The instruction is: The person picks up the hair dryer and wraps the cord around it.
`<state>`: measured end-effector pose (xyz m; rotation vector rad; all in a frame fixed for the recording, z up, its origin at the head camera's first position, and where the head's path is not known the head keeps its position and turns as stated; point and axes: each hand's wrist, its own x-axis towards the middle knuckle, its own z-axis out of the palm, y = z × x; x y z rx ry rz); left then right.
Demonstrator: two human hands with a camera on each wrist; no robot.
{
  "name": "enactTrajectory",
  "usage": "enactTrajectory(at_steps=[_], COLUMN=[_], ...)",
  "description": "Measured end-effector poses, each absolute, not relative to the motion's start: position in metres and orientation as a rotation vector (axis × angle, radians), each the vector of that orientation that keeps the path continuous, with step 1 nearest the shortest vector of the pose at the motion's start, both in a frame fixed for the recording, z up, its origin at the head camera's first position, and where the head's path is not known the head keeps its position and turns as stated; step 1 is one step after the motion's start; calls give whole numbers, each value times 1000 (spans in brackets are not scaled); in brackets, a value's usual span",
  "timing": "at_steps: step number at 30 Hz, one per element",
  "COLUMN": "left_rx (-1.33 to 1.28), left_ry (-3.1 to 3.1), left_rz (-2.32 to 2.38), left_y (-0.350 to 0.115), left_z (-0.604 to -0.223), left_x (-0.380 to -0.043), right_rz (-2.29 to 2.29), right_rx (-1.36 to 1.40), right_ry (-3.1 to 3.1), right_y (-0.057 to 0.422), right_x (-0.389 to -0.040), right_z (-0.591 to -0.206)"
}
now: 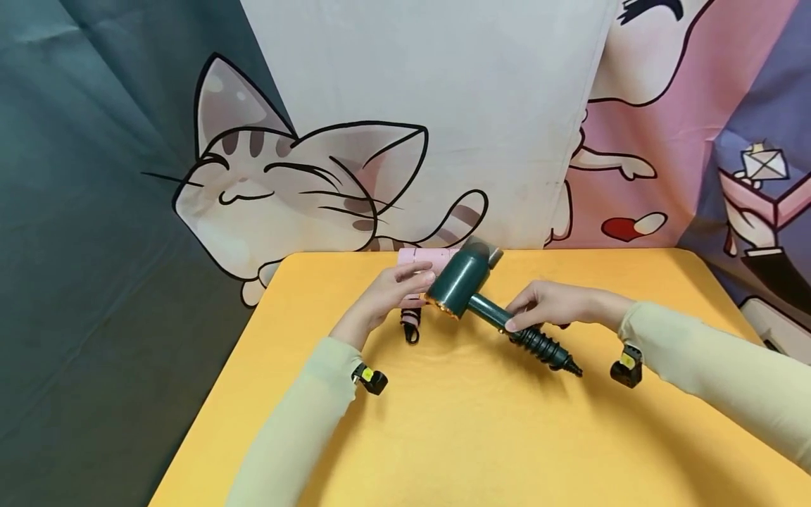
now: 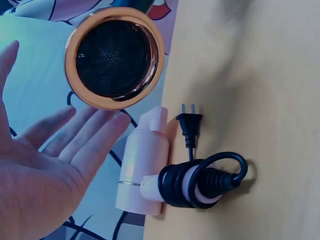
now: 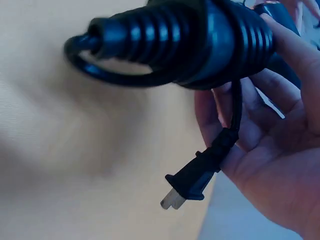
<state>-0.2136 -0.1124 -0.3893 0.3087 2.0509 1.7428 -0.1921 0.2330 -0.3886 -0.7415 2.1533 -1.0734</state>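
Note:
A dark green hair dryer (image 1: 461, 280) with a copper-coloured rear ring (image 2: 73, 55) is held tilted above the table. My right hand (image 1: 548, 303) grips its handle, round which the black cord is wound; a two-pin plug (image 3: 202, 172) hangs below in the right wrist view. My left hand (image 1: 399, 285) has its fingers extended, fingertips right at the rear ring, palm turned toward it. Behind the left hand lies a pink hair dryer (image 2: 142, 165) at the far edge, partly hidden in the head view. Its black cord (image 2: 175, 185) wraps its handle, with the plug (image 2: 190, 125) sticking out.
The yellow table (image 1: 443, 436) reaches to a hanging cloth backdrop (image 1: 494, 141) with cartoon figures just past its far edge. In the left wrist view, dark cables (image 2: 120, 225) show beyond the table edge. A pale object (image 1: 773, 327) stands off the table's right side.

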Motion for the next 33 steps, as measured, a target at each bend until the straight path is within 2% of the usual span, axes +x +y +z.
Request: enactTrajectory(at_steps=[7, 19, 33], left_rx=[375, 382, 378], left_ry=[2271, 2952, 3192], left_rz=[1649, 1014, 666], left_y=[-132, -179, -199], left_z=[-385, -405, -437], left_x=[-207, -187, -163], right_rz=[-1261, -1516, -1543], right_rx=[-491, -84, 69], right_ry=[2162, 2188, 2234], right_y=[259, 273, 259], right_x=[-192, -189, -198], right_z=[-409, -437, -459])
